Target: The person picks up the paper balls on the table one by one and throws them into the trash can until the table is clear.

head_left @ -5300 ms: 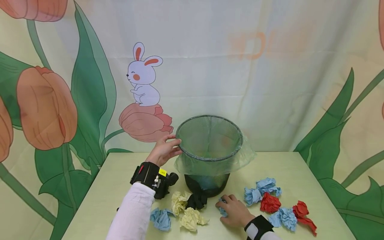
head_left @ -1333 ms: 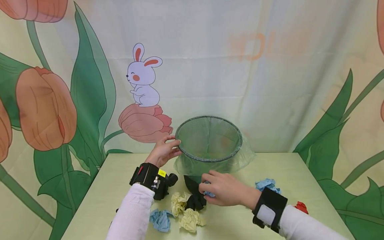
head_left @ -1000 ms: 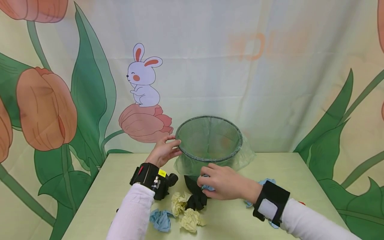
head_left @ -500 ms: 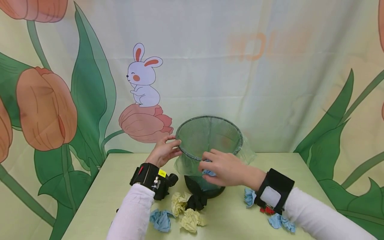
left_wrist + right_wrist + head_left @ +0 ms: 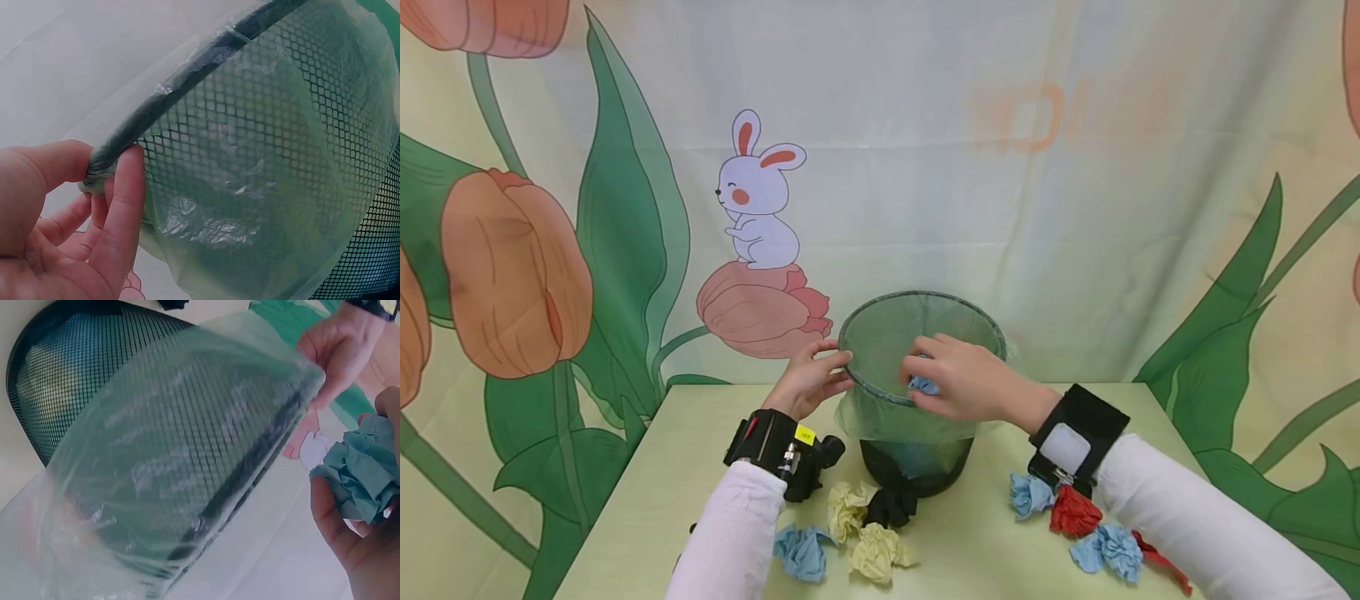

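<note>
A black mesh wastebasket (image 5: 874,460) stands mid-table, lined with a pale green plastic bag (image 5: 867,417) folded over its rim. At the rim's left side my left hand (image 5: 808,379) pinches the edge; in the left wrist view the thumb (image 5: 62,162) and fingers close around rim and bag. My right hand (image 5: 964,379) holds a crumpled ball of blue paper (image 5: 923,385), which overlaps the near part of the basket's opening in the head view. From the right wrist, the blue paper (image 5: 362,469) shows gripped between thumb and fingers, beyond the rim.
Left of centre on the table lie a blue paper ball (image 5: 802,552), two yellow ones (image 5: 878,552) and a black crumpled piece (image 5: 891,506). To the right, under my forearm, are blue balls (image 5: 1030,495) and red ones (image 5: 1075,511). A printed curtain (image 5: 1075,208) hangs behind.
My right hand has picked the blue paper ball up from the table and raised it past the basket's front to its rim. My left hand stays at the rim.
</note>
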Demonstrator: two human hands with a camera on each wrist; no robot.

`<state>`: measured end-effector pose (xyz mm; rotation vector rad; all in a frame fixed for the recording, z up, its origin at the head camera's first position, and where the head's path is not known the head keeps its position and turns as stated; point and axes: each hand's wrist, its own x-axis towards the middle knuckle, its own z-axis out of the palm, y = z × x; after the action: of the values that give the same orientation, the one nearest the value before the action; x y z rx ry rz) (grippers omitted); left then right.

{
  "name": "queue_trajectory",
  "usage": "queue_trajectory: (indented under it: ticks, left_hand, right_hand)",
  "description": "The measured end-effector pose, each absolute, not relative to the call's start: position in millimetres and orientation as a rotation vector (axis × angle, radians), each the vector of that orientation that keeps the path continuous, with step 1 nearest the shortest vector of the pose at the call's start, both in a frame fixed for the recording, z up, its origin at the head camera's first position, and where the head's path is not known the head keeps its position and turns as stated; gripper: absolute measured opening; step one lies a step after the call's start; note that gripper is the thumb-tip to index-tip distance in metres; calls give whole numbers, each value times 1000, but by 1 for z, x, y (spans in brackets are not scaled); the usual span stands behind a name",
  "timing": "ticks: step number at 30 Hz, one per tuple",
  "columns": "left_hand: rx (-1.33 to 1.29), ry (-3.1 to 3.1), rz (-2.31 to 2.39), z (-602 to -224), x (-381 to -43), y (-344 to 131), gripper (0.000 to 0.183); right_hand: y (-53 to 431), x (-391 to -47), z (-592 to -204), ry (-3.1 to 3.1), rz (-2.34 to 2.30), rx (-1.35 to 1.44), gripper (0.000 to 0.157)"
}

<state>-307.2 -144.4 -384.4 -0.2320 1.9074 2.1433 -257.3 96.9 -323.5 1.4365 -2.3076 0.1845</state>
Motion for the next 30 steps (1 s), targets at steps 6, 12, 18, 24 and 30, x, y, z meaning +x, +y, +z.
queue_trajectory:
  ticks: [6,12,18,24,30]
  left_hand:
    - [-235,1901,2149,-385,-307,-145,44]
    - [-227,1892,2155,-386,-307,-146,45]
    - [-199,1866,2168,-386,-308,-147,51]
    - [-207,1866,2167,-385,-308,-147,51]
    - [-207,1867,2163,-385,-307,-146,50]
  right_hand:
    - [98,-270,-321,-2371,179,1384,5]
    - [99,-281,-317,-2428,202,1335,6]
    - [101,-289,-310,-2480,180,1283,8]
    - [102,-300,-306,-2511,199,1248,11]
    - [104,-308,-300,-2600,226,1156,13]
